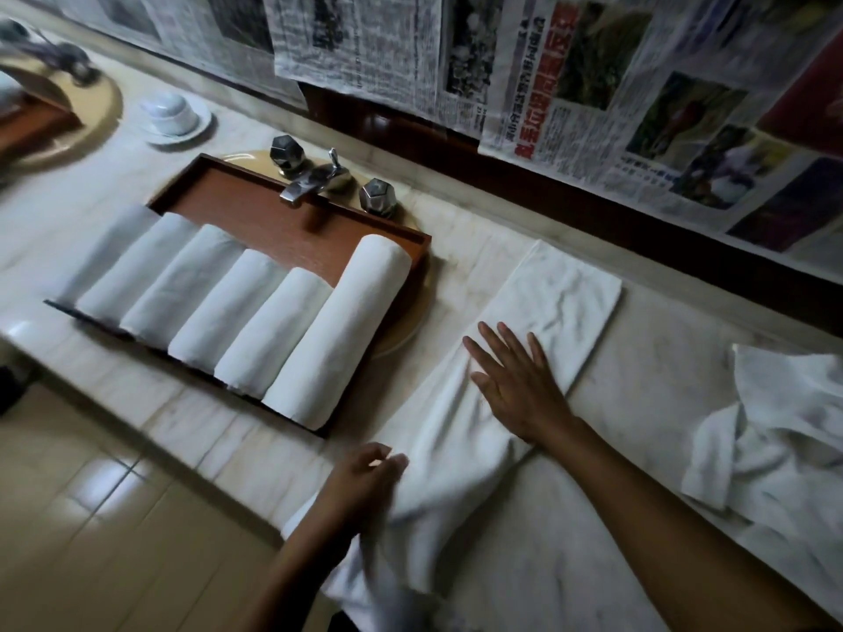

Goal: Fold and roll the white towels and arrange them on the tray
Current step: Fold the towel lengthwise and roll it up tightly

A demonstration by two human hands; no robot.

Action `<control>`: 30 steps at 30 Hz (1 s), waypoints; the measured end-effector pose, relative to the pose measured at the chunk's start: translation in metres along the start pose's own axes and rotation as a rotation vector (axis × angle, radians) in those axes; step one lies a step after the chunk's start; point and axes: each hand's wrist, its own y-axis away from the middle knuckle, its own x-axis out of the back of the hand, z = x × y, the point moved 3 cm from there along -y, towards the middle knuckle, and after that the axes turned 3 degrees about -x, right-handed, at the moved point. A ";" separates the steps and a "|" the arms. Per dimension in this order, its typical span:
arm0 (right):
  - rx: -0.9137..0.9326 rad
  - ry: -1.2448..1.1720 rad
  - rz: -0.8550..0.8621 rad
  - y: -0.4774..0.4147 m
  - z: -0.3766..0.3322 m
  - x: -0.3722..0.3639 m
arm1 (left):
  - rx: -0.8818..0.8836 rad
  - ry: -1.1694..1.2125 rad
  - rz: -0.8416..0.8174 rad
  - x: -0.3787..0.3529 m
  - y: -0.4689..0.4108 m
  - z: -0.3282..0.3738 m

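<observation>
A pale marble countertop (638,403) runs across the view, with newspaper sheets (593,84) covering the wall behind it. A reddish wooden tray (255,207) sits over a beige sink basin (403,328); six rolled white towels (337,330) lie side by side along the tray's near side, touching one another, the rightmost roll longer than the rest.

Just to the right of the tray, a long folded towel (561,294) lies on the counter as a narrow strip; its far end is flat and square, and its near end is rumpled and spills over the counter's front edge. Further right, apart from the strip, is a loose heap of unfolded white towels (775,449).

The right hand (520,385) lies flat on the middle of the strip, palm down, fingers straight and slightly spread, pressing the cloth and grasping nothing. The left hand (365,481) is at the strip's left edge near the counter front, fingers curled and touching the cloth; it is blurred, so whether it pinches the towel cannot be told.

A chrome faucet (314,180) stands behind the tray between two faceted knobs (286,151); a white lidded cup (171,112) on a saucer sits off to the left.
</observation>
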 end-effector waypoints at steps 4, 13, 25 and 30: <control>0.004 -0.015 -0.009 0.000 0.000 -0.003 | -0.220 -0.318 0.324 0.025 0.000 0.003; -0.013 0.022 0.017 -0.002 0.001 -0.006 | -0.229 -0.517 0.446 0.020 -0.007 -0.008; 0.096 -0.077 0.109 0.066 -0.091 -0.023 | -0.174 -0.467 0.274 0.033 0.001 -0.004; 0.106 -0.040 0.114 0.065 -0.089 -0.022 | -0.135 -0.933 0.322 0.063 0.046 -0.033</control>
